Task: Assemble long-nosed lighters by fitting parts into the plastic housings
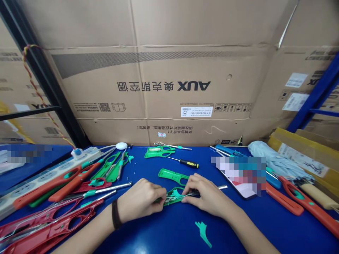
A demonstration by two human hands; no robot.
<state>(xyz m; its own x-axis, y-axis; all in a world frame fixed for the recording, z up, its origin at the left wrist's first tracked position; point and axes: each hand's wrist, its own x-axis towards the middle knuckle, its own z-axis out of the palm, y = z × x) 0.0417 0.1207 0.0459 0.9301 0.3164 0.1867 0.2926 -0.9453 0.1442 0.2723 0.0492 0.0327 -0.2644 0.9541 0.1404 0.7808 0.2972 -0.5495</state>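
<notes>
My left hand [144, 198] is closed in a pinch on the left end of a green lighter shell half [173, 202]. My right hand [203, 194] grips the other end, its thumb and fingers bent around the shell. Between the hands, a teal trigger piece [175, 194] lies in the shell among small metal parts, partly covered by fingers. Beyond my right hand, a metal tube [222, 187] sticks out. Just behind the hands lies another green shell half [171, 174], and a loose teal trigger [202, 233] rests nearer to me.
A yellow-black screwdriver [189, 163] and green lighter parts [159, 152] lie at the back. Red shells [53, 231], orange lighter bodies [50, 188] and a power strip [34, 180] crowd the left. A phone [245, 192] and orange lighter [284, 199] lie right. Cardboard [164, 70] stands behind.
</notes>
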